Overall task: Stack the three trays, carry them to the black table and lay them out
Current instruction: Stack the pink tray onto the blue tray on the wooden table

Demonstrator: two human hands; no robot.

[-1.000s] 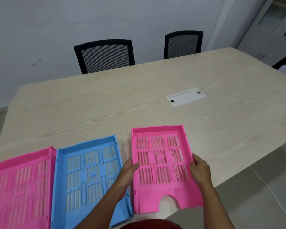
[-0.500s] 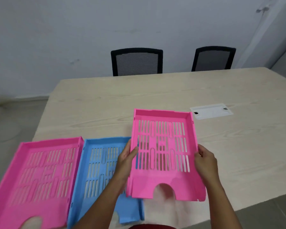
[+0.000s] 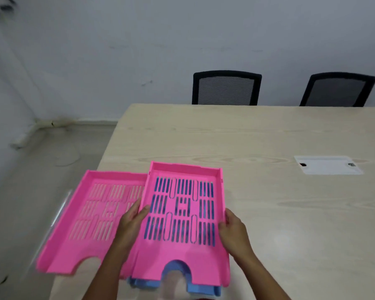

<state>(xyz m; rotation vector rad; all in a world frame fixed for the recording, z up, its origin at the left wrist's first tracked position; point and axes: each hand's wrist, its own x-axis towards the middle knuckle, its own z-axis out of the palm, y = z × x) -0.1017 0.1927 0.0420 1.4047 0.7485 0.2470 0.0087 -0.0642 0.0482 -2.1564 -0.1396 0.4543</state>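
Now the left hand point(image 3: 133, 220) and right hand point(image 3: 233, 228) pinch the top pink tray point(image 3: 182, 256) by its sides; the blue tray point(image 3: 204, 287) sits under the fingers, so line up the edges.

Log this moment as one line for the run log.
step: stacking | left hand, right hand: gripping pink tray sides | pink tray: over blue tray | second pink tray: unstacked, left

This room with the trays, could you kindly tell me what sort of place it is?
Probably an office meeting room: a long pale wood-grain table, two black mesh-backed chairs behind it, and a white cable-access panel in the tabletop.
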